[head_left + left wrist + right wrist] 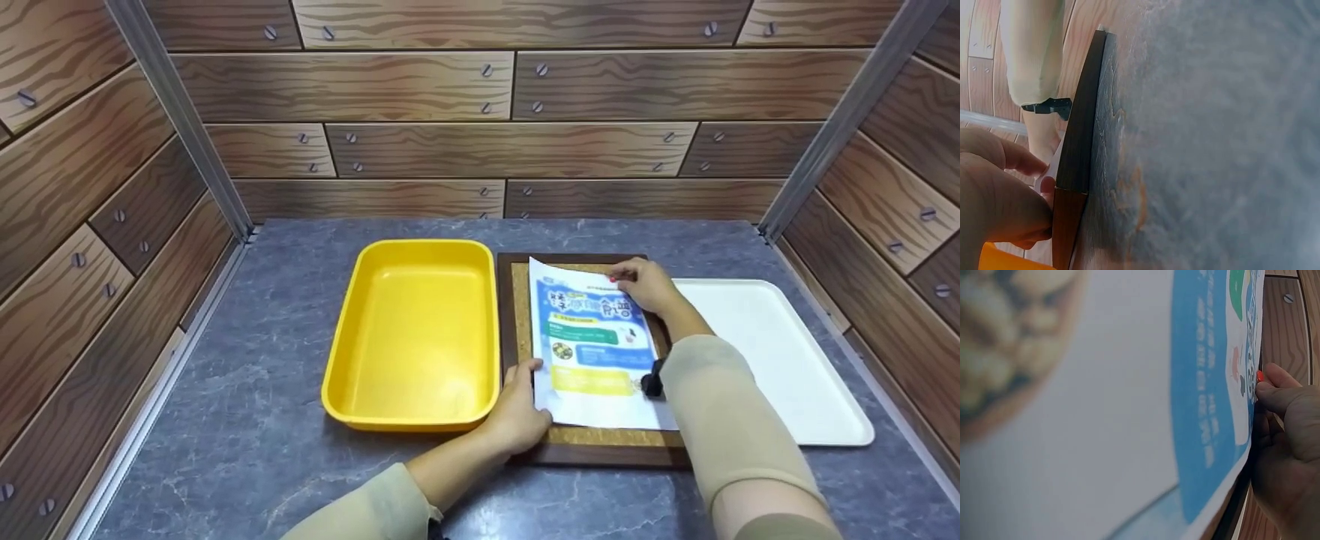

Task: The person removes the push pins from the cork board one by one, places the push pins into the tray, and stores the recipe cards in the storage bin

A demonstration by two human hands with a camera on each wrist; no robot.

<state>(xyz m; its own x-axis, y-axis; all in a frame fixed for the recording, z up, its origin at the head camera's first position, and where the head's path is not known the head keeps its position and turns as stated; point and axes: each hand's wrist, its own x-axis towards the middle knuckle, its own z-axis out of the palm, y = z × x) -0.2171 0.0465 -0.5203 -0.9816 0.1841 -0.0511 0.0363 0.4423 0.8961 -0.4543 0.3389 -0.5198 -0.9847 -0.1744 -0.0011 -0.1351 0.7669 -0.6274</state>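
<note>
A printed paper poster (592,409) with blue, green and yellow panels lies over a cork board (521,300) in a dark brown frame (600,454). Its upper left corner lifts off the cork. My right hand (646,286) pinches a small red pushpin (1260,376) at the poster's upper right corner; whether the point is in the cork is hidden. At the lower left, my left hand (519,412) holds the poster's side edge between thumb and fingers, beside the frame. The left wrist view shows those fingertips (1036,166) at the white sheet, just above the frame's corner.
Left of the board, almost against it, stands a deep yellow tray (330,375). A white tray (795,360) lies to the right, partly behind my right forearm. Wood-patterned walls (420,150) enclose the grey marbled table (247,420) at the back and both sides.
</note>
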